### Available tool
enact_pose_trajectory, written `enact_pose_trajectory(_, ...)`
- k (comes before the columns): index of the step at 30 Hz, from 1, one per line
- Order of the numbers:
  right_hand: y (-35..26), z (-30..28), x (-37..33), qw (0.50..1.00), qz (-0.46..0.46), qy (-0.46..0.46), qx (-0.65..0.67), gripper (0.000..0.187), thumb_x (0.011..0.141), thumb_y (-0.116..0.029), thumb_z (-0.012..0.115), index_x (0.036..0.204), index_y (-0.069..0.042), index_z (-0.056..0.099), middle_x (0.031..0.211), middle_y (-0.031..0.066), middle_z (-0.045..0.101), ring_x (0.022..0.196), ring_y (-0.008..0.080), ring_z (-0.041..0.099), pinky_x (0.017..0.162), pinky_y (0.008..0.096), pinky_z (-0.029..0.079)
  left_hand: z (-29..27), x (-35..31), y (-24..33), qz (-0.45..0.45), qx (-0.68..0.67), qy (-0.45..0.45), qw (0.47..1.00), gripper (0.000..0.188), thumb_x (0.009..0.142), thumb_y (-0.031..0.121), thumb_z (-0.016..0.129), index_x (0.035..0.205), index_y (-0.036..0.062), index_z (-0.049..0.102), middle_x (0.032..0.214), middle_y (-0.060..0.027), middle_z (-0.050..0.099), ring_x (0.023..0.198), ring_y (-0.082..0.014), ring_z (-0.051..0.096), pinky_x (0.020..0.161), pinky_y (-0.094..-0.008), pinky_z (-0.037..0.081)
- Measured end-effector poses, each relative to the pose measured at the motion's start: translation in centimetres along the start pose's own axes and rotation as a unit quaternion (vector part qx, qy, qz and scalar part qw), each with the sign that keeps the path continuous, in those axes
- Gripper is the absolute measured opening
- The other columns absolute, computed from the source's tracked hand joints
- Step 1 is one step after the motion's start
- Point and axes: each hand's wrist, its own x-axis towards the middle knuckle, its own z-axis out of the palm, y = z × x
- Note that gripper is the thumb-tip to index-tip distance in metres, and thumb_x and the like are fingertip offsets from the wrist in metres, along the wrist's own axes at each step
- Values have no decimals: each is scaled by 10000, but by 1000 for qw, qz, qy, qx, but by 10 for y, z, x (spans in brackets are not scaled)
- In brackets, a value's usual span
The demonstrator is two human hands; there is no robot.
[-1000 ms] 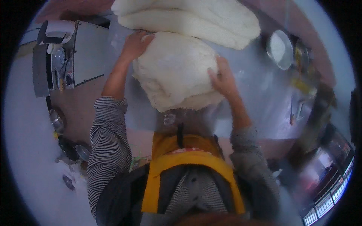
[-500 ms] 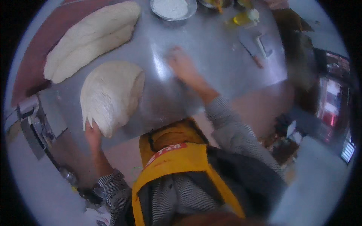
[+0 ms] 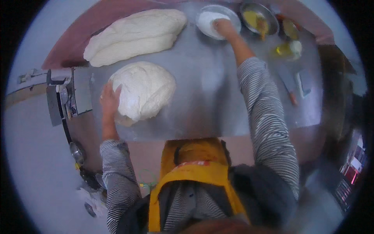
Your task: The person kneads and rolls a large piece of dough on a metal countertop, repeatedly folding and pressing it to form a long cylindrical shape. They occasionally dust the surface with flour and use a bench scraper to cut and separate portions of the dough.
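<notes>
A big rounded lump of dough [image 3: 144,91] lies on the metal table, its surface folded and smooth. My left hand [image 3: 110,97] rests against the lump's left side, fingers stretched along it and the thumb apart. Farther off, at the back of the table, my right hand [image 3: 224,27] reaches into a metal bowl [image 3: 206,34] of white flour [image 3: 207,17]. Its fingers are bunched together in the flour, and the tips are hidden. Behind the lump stretches a long, thick slab of dough [image 3: 134,37] with a lengthwise crease.
Right of the flour stands a metal bowl [image 3: 274,23] with yellowish contents. Near it lies a bottle of yellow liquid [image 3: 287,50]. A knife [image 3: 288,84] and a white-edged tool [image 3: 302,85] lie on the table's right side [image 3: 249,121]. A small cabinet or stand [image 3: 82,89] adjoins the left edge.
My right hand has gone from above the middle of the table into the flour bowl. My left hand has moved from the dough's near edge, which it was lifting, to its left side; the dough now lies rounder.
</notes>
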Motion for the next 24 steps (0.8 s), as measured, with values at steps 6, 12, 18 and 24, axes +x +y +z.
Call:
enact_pose_trajectory(6, -22, 56, 27, 993, -47, -4, 107, 374, 890, -282, 589, 1224, -133, 664, 1134, 161, 674, 1008, 335, 641, 923, 426, 488, 41, -36, -20, -10, -25, 16, 1000, 528, 910, 446, 594, 1241, 35, 619, 1281, -226, 584, 1163, -432, 543, 954, -505, 449)
enact_pose_trajectory(12, 33, 63, 37, 995, -47, -34, -76, 336, 869, -238, 634, 1185, -134, 683, 1037, 130, 696, 882, 288, 669, 849, 399, 520, 49, -200, 66, -34, -32, 80, 996, 634, 851, 296, 690, 1383, 31, 470, 1416, -237, 439, 1249, -477, 435, 1019, -574, 362)
enact_pose_trajectory(18, -2, 8, -6, 872, 212, 24, 441, 291, 920, -170, 599, 1135, 7, 684, 940, 117, 706, 748, 175, 702, 706, 294, 549, 45, -221, 52, -62, -24, 3, 998, 654, 831, 258, 706, 1381, 9, 453, 1413, -249, 416, 1272, -467, 415, 1033, -573, 353)
enact_pose_trajectory(24, -17, -95, -180, 760, 287, 72, 578, 229, 939, -145, 601, 1113, -5, 651, 934, 39, 645, 812, 119, 595, 680, 262, 478, -6, -158, 39, -39, -135, 33, 990, 654, 797, 156, 726, 1379, 24, 460, 1349, -262, 466, 1233, -480, 444, 1042, -544, 369)
